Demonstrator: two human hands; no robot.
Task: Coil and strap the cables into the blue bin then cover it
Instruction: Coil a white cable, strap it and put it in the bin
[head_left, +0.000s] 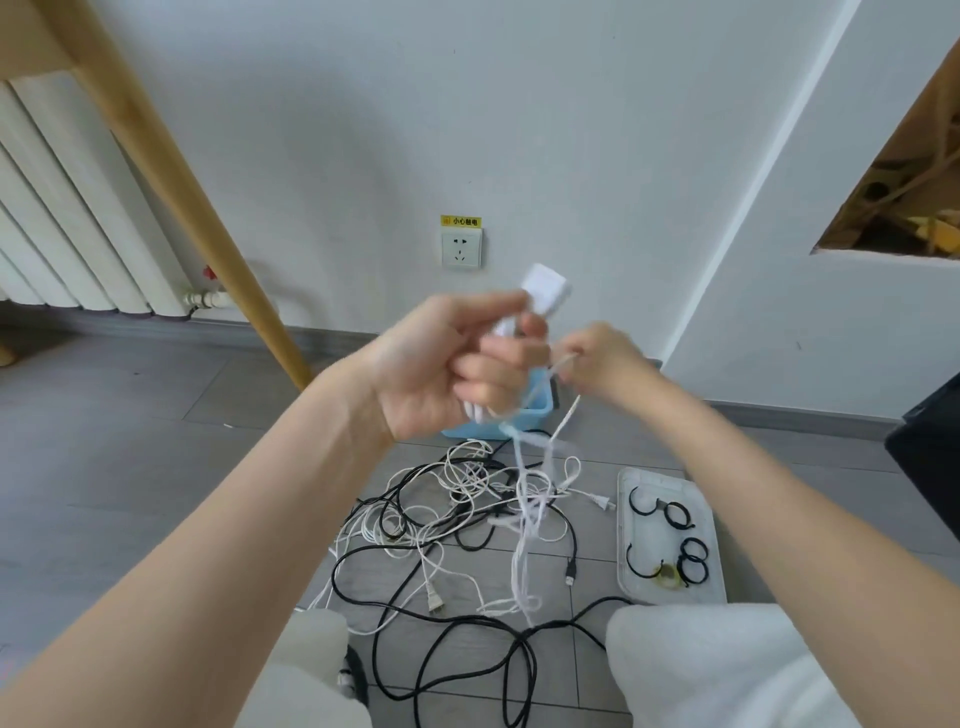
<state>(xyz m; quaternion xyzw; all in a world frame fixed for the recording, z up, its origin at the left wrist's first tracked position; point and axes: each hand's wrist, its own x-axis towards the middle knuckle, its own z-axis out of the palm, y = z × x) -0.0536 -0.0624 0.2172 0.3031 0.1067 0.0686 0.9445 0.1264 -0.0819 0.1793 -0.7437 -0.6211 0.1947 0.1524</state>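
My left hand (457, 364) is raised in the middle of the view, fingers curled round a white cable with a white plug block (545, 291) sticking out above the thumb. My right hand (602, 358) pinches the same white cable (524, 519) just to the right; its loops hang blurred down to the floor. The blue bin (524, 410) sits on the floor behind my hands, mostly hidden. A tangle of black and white cables (441, 519) lies on the grey tiles below. To the right lies the clear lid (670, 535), holding several black straps (675, 514).
A wall socket (461, 249) is on the white wall behind the bin. A slanted wooden leg (208, 208) and a white radiator (67, 208) stand at the left. A dark object (930, 452) sits at the right edge. My knees in light trousers (701, 670) fill the bottom.
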